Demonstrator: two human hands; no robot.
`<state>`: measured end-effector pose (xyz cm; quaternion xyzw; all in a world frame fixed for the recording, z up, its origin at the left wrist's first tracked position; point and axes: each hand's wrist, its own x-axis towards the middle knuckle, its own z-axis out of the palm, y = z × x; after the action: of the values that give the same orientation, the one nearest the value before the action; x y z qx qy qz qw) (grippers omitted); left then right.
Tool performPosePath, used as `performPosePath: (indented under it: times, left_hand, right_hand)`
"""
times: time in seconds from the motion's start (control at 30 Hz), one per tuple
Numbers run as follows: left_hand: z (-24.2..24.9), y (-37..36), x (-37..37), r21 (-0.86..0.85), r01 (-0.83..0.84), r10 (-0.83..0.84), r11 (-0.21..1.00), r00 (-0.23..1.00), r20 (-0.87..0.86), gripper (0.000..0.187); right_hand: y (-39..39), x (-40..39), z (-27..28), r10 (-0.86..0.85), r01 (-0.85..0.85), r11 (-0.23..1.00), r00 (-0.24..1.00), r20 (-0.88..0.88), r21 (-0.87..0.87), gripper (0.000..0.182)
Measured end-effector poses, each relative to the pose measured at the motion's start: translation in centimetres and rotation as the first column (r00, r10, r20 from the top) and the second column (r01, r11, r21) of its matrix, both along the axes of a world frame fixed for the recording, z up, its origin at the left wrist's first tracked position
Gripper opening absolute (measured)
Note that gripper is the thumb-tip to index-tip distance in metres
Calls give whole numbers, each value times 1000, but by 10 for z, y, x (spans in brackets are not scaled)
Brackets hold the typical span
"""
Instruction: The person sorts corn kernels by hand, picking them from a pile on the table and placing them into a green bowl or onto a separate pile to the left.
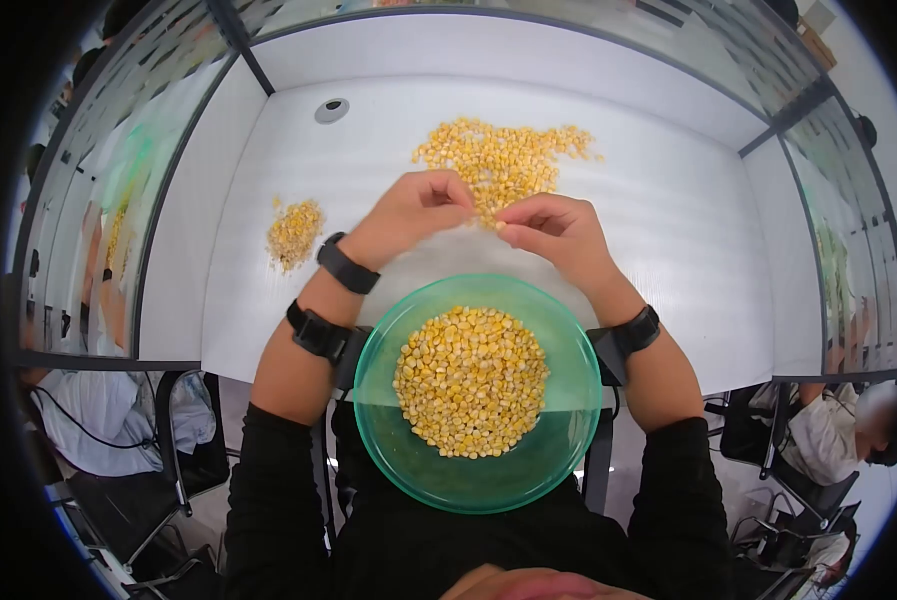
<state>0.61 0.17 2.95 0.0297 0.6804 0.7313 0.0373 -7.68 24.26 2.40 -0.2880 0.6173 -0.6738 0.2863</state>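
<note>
My left hand (420, 212) is over the desk at the near edge of a loose pile of yellow corn kernels (498, 158). Its thumb and fingers are pinched together, slightly smeared, and anything between them is hidden. Facing it, my right hand (560, 236) pinches a corn kernel (500, 225) between thumb and forefinger. Below both hands, a green see-through bowl (478, 492) holds a heap of corn kernels (471, 380). It sits at the front edge of the desk, between my forearms. Dark bands are strapped round both wrists.
To the left on the white desk (658, 270) lies a small heap of paler bits and kernels (295, 235). A round cable grommet (332, 110) is set in the far left. Low partitions with glass surround the desk. People and chairs are on both sides.
</note>
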Motion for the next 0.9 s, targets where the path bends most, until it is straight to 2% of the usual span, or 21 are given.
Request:
performPosePath:
  times: [0.03, 0.1, 0.17, 0.2, 0.23, 0.27, 0.33, 0.53, 0.67, 0.77, 0.83, 0.9]
  left_hand:
    - [7, -8, 1, -195, -18, 12, 981, 999, -34, 6]
    - [18, -27, 4, -555, -71, 15, 829, 995, -104, 6]
    - [29, -35, 15, -782, -156, 92, 604, 988, -125, 11]
    - [31, -39, 19, -865, -188, 126, 465, 981, -145, 13]
    - [26, -42, 22, -909, -267, 190, 320, 958, -215, 17]
    - [22, -44, 24, -945, -297, 222, 139, 939, -262, 15]
    - [14, -48, 29, -921, -310, 261, -234, 893, -367, 13]
    - [-5, -72, 37, -892, -136, 352, -432, 885, -305, 5]
    - [-4, -76, 40, -873, -185, 368, -451, 853, -371, 6]
    - [-3, -76, 39, -856, -222, 367, -467, 832, -416, 6]
    - [-6, -76, 37, -849, -250, 352, -467, 828, -437, 6]
    - [-9, -74, 33, -846, -295, 318, -445, 831, -457, 6]
  right_hand:
    - [5, -5, 3, 93, -92, 995, 996, 13, -24, 17]
    - [14, -15, 8, 274, -271, 960, 961, 33, -75, 17]
    - [13, -15, 11, 423, -441, 890, 894, -150, -117, 16]
    - [12, -14, 14, 484, -521, 844, 841, -242, -124, 16]
    - [14, -9, 21, 533, -554, 832, 815, -227, -35, 15]
    - [12, -6, 21, 551, -576, 817, 794, -256, -26, 15]
    - [8, 1, 20, 588, -620, 784, 746, -311, -4, 15]
    - [5, 1, 17, 559, -600, 799, 767, -315, -44, 16]
    - [5, -5, 5, 461, -504, 855, 846, -267, -120, 12]
    - [7, -17, -11, 299, -322, 931, 943, -149, -169, 3]
    - [3, -20, -22, 73, -109, 992, 901, -428, -60, 5]
    - [1, -20, -25, -60, 88, 996, 730, -681, 6, 10]
